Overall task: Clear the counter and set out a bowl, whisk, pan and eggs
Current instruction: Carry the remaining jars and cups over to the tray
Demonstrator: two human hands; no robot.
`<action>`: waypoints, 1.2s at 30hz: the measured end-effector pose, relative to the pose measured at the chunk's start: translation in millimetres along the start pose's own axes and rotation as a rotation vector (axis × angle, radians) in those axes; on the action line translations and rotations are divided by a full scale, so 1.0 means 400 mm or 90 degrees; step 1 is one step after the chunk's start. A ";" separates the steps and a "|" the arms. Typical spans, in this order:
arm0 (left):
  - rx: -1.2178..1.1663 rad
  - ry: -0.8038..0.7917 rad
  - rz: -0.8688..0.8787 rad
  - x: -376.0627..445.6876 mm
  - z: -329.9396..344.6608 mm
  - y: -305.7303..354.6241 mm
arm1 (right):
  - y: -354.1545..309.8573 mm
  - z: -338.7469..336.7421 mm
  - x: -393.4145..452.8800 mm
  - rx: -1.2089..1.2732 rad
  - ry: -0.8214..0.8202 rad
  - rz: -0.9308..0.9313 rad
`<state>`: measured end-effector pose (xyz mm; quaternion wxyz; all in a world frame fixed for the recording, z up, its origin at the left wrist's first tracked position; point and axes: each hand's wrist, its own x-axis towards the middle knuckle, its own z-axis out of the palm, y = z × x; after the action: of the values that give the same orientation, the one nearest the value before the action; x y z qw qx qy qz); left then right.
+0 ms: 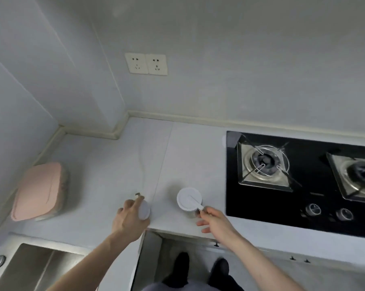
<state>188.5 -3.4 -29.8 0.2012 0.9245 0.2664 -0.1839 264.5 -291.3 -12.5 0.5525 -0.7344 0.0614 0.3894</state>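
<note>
Two small white-lidded jars stand on the pale counter point(106, 164) near its front edge. My left hand point(128, 219) grips the left jar point(144, 210) from the side, fingers curled round it. The right jar point(189, 200) has a white lid with a small spoon handle across it. My right hand point(213, 217) pinches the end of that handle with thumb and forefinger; the other fingers are spread. No bowl, whisk, pan or eggs are in view.
A folded pink cloth point(38, 191) lies at the counter's left. A black gas hob point(303, 177) with two burners and two knobs fills the right side. A steel sink point(30, 267) sits at the lower left. A cabinet door below the counter stands open.
</note>
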 end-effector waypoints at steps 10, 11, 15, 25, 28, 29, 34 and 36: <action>-0.023 0.005 0.193 -0.038 -0.032 0.243 | -0.022 -0.177 -0.172 0.152 0.179 -0.069; -0.026 0.004 0.216 -0.049 -0.034 0.275 | -0.021 -0.199 -0.190 0.158 0.191 -0.076; -0.056 0.006 0.328 -0.109 -0.005 0.467 | 0.023 -0.337 -0.288 0.174 0.252 -0.119; -0.155 -0.020 0.495 -0.346 0.136 0.963 | 0.222 -0.725 -0.564 0.232 0.371 -0.153; -0.185 -0.026 0.523 -0.438 0.178 1.084 | 0.277 -0.828 -0.636 0.251 0.392 -0.148; -0.186 -0.028 0.534 -0.467 0.195 1.123 | 0.296 -0.862 -0.661 0.255 0.397 -0.149; -0.155 -0.066 0.573 -0.575 0.266 1.294 | 0.384 -1.022 -0.757 0.268 0.439 -0.142; -0.138 -0.072 0.588 -0.599 0.288 1.359 | 0.411 -1.076 -0.783 0.281 0.458 -0.140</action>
<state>280.4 -580.1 128.4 0.3715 0.9084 -0.1659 -0.0964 179.9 -830.6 99.5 0.6777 -0.6900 0.2531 0.0248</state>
